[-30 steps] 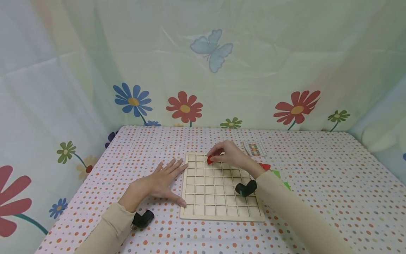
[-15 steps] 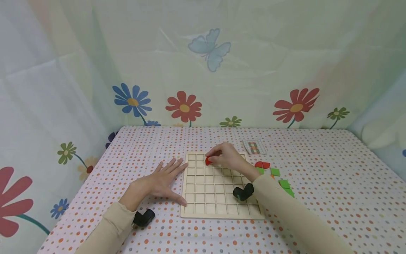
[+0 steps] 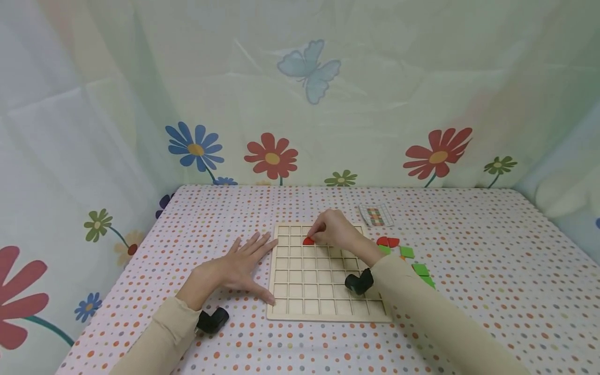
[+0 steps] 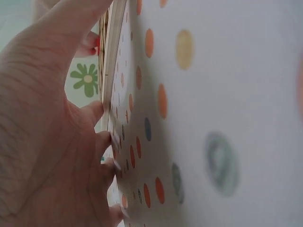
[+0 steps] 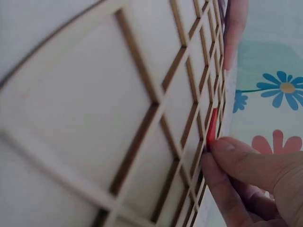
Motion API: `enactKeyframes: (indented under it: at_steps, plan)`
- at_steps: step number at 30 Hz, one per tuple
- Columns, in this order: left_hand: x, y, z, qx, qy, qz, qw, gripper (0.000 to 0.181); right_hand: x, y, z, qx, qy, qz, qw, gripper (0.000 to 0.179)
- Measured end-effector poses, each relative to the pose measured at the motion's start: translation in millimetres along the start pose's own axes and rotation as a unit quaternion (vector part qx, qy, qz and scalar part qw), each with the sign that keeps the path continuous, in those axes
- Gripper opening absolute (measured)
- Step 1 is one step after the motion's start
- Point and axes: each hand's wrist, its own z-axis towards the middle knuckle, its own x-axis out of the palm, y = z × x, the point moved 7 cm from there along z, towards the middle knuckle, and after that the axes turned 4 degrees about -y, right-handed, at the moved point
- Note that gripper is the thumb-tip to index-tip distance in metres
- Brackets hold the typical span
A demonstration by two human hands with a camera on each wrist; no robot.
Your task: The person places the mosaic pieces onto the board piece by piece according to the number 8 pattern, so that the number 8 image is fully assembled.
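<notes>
A pale wooden grid board (image 3: 297, 277) lies on the table, divided into square cells by raised strips. My right hand (image 3: 336, 229) is over its far part, pinching a small red rounded piece (image 3: 308, 241) between thumb and fingertips. In the right wrist view the red piece (image 5: 212, 130) sits low among the strips, right by the thumb tip. My left hand (image 3: 239, 268) lies spread along the board's left edge, fingers straight, with the thumb and a fingertip right at that edge. The left wrist view shows this hand (image 4: 61, 123) flat beside the board's side (image 4: 112, 52).
Right of the board lie red pieces (image 3: 387, 241), several green tiles (image 3: 420, 270) and a bit of orange, partly behind the right forearm. A printed pattern card (image 3: 376, 215) lies beyond the board's far right corner. Floral cloth (image 3: 375, 104) hangs behind the dotted table.
The red piece has gone from tilted up in my right fingers to lying lower on the board, and the fingers have shifted slightly right of it. My left hand has stayed still.
</notes>
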Motion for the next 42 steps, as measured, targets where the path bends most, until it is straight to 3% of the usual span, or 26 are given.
enactKeyframes:
  at_steps: [18, 23, 26, 34, 42]
  plan:
    - [1.7, -6.5, -2.1, 0.015, 0.000, -0.001, 0.9999, 0.134, -1.5, -3.5, -7.7, 0.005, 0.021, 0.003, 0.9998, 0.005]
    - [3.0, -8.7, -1.2, 0.014, -0.003, 0.002, 0.9999, 0.134, -10.5, -0.9, -16.1, -0.012, 0.018, -0.018, 0.9996, 0.007]
    - [3.2, -10.2, -0.5, 0.009, -0.006, 0.002, 0.9999, 0.134, -26.6, -0.1, -26.8, -0.026, 0.006, -0.035, 0.9990, 0.007]
    - [0.6, -8.0, -0.9, -0.012, 0.003, -0.003, 0.9999, 0.136, -72.3, -26.0, -67.3, -0.007, -0.026, -0.069, 0.9973, 0.006]
    - [-1.2, -10.3, -1.4, -0.009, 0.009, 0.003, 0.9999, 0.135, -86.1, -55.4, -111.8, 0.032, -0.012, -0.082, 0.9960, 0.007]
